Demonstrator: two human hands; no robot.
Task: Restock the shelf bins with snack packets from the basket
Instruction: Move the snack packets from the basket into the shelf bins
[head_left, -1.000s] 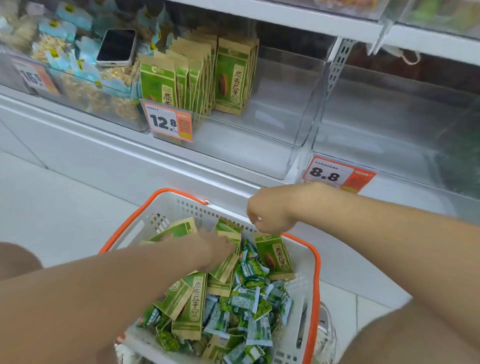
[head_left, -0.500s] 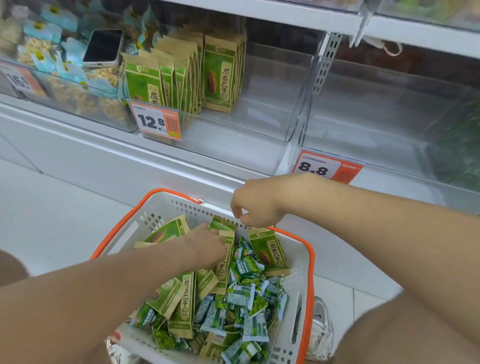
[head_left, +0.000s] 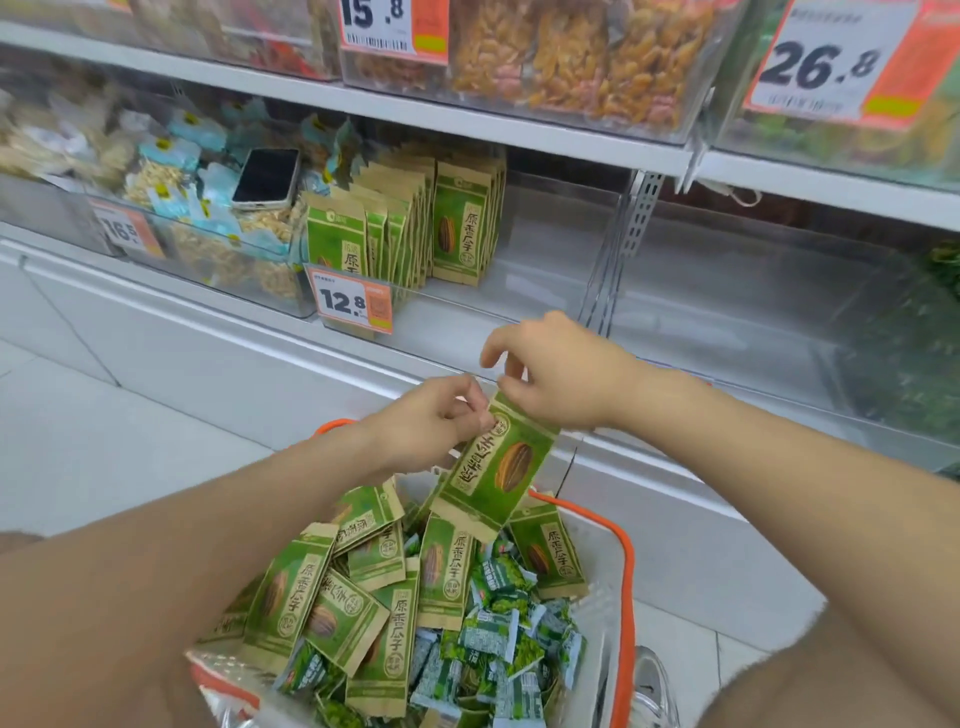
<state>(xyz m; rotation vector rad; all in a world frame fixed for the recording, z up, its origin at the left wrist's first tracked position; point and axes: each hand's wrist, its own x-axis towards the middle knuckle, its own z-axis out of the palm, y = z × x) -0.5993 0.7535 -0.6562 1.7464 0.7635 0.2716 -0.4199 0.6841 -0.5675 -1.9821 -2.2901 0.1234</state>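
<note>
A green and tan seed packet (head_left: 496, 467) hangs tilted above the white basket with an orange rim (head_left: 623, 551). My right hand (head_left: 558, 371) pinches its top edge, and my left hand (head_left: 434, 421) pinches its upper left corner. The basket holds several more of these packets (head_left: 306, 592) and many small green and white sachets (head_left: 498, 639). On the shelf, a clear bin (head_left: 530, 270) tagged 12.8 holds a row of the same packets (head_left: 415, 228) standing upright at its left side.
A phone (head_left: 266, 177) lies on the nut packets in the clear bin to the left. A clear bin (head_left: 753, 312) to the right has dark green packets at its far right end. Upper shelf bins (head_left: 571, 57) carry price tags. A shoe (head_left: 652, 691) shows beside the basket.
Both hands have risen out of the basket with one green packet between them. The view has tilted upward, bringing the upper shelf into sight.
</note>
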